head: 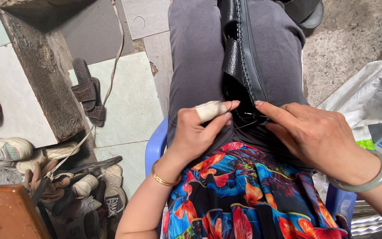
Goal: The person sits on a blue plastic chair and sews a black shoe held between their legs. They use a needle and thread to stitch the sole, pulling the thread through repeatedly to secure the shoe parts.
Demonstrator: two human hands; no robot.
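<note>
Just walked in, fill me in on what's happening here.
A person sits on a blue plastic chair with a black leather piece edged by a zipper lying along their lap. Both hands meet at its near end: the left hand, one finger wrapped in white tape, and the right hand pinch around a thin needle and thread. Worn shoes and sandals lie on the floor to the left.

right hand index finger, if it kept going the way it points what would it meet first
Pointing left, the right hand would most likely meet the black leather piece at its lower end, then the left hand's fingertips; depth is unclear.
</note>
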